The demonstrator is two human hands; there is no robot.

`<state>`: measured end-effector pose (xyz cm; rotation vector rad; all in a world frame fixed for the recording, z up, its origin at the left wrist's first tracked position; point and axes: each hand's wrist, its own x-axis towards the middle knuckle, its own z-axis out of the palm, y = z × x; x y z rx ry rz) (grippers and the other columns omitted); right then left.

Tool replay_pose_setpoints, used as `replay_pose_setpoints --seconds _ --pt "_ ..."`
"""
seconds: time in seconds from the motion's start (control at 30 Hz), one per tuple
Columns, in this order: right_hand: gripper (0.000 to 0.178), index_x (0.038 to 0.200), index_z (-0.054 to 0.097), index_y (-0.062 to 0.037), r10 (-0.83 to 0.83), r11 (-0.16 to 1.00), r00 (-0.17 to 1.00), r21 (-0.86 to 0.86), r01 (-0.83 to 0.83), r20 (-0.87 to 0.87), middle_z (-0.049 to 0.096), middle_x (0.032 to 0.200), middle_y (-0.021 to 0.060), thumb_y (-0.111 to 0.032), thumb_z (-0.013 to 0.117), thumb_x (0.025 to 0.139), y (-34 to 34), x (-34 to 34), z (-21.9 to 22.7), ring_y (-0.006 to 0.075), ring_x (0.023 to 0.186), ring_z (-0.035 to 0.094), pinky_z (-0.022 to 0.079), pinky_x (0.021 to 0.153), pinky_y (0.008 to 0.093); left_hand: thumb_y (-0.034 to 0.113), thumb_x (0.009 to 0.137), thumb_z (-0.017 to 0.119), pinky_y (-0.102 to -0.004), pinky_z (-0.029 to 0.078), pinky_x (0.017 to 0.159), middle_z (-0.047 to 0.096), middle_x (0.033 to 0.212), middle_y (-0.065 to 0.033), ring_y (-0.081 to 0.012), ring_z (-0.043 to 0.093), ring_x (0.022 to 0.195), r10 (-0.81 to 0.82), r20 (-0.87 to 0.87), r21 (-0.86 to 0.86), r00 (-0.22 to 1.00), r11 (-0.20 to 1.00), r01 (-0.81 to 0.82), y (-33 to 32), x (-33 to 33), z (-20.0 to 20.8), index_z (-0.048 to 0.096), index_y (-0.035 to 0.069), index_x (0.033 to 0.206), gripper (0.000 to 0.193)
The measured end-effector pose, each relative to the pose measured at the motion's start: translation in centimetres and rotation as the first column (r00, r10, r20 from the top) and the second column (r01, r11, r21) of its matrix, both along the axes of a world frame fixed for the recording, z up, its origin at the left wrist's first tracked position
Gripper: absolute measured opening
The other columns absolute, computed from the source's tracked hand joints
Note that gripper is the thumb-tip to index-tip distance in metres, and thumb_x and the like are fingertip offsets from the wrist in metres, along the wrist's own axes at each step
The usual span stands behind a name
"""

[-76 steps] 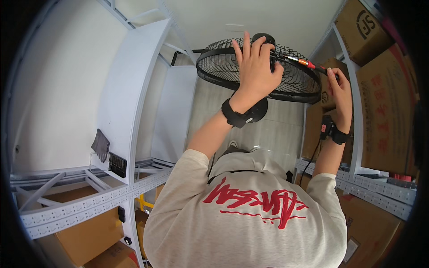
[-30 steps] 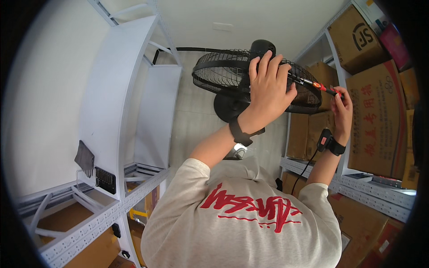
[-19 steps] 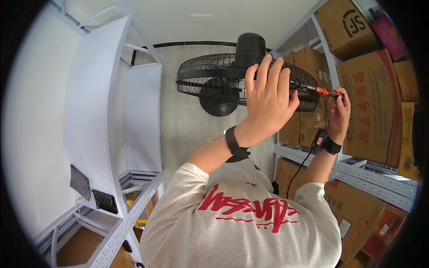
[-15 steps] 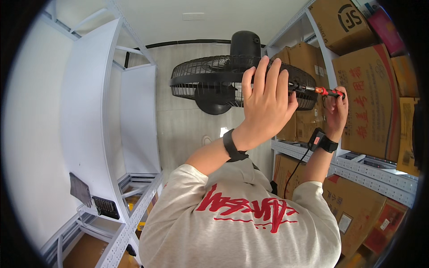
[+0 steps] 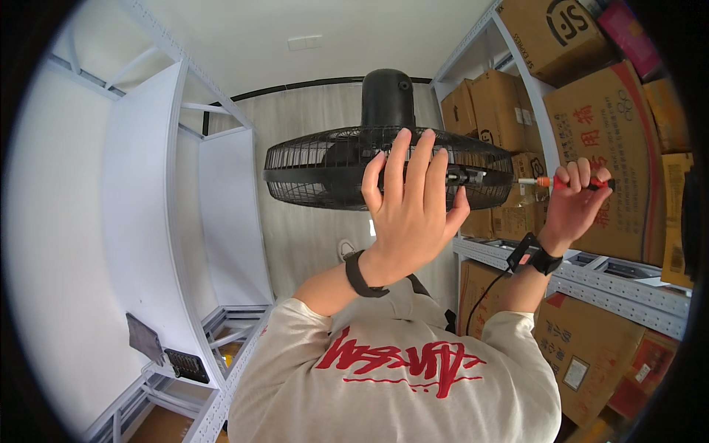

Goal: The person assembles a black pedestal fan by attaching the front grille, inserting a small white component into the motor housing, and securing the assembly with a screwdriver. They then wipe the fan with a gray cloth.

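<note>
A black fan (image 5: 317, 177) with a round wire cage stands before me, seen almost edge-on, its motor housing (image 5: 388, 100) pointing away. My left hand (image 5: 413, 214) lies against the cage's rim, fingers stretched and a little spread, the thumb lower down beside a small dark clamp (image 5: 467, 177). To the right, my right hand (image 5: 572, 203) is closed round the red and black handle of a screwdriver (image 5: 545, 181). Its shaft points left at the rim, and the tip appears apart from the clamp. What lies beneath my left palm is hidden.
Shelving with cardboard boxes (image 5: 605, 155) runs along the right, close to my right hand. A white shelf unit (image 5: 148, 199) stands at the left, with a black bit case (image 5: 186, 365) on its near end. A cable hangs from my right wrist device (image 5: 526, 255).
My right hand and the screwdriver have moved right, away from the clamp. The fan's rim now sits more level and lower in view, with my left hand still against it.
</note>
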<state>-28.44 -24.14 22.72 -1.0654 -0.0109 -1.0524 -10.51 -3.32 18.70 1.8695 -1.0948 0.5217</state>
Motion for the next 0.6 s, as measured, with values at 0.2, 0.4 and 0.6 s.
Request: replay_pose_setpoints --seconds 0.2,0.4,0.6 --pt "0.026 0.1 0.066 -0.0044 -0.479 0.685 0.741 -0.729 -0.021 -0.471 0.061 0.087 0.0043 -0.019 0.08 0.085 3.7 1.9 1.9 0.0162 0.065 0.051 0.04 0.061 0.028 0.025 0.075 0.074 -0.0505 0.035 0.103 0.063 0.132 -0.016 -0.0363 0.054 0.129 0.006 0.043 0.025 0.999 1.0 -0.007 -0.2 -0.2 -0.1 0.068 0.0 0.111 0.044" --pt "0.045 0.11 0.075 -0.0105 -0.596 0.317 0.707 -0.921 -0.228 -0.38 0.068 0.099 0.0066 -0.015 0.089 0.067 5.2 5.7 1.7 0.0222 0.081 0.068 0.056 0.063 0.0318 0.027 0.078 0.072 -0.0491 0.038 0.099 0.067 0.127 -0.0159 -0.0361 0.059 0.124 0.017 0.082 0.039 0.996 0.999 -0.021 -0.3 0.0 0.3 0.068 0.0 0.108 0.041" --pt "0.043 0.112 0.074 -0.0072 -0.577 0.181 0.768 -0.961 -0.21 -0.277 0.068 0.1 0.0074 -0.012 0.085 0.071 4.8 6.3 1.2 0.0217 0.078 0.068 0.056 0.06 0.0301 0.027 0.073 0.076 -0.0465 0.031 0.106 0.064 0.134 -0.0125 -0.0331 0.057 0.127 0.0 0.048 0.047 0.999 0.999 -0.002 -0.3 0.3 -0.2 0.063 0.005 0.118 0.052"
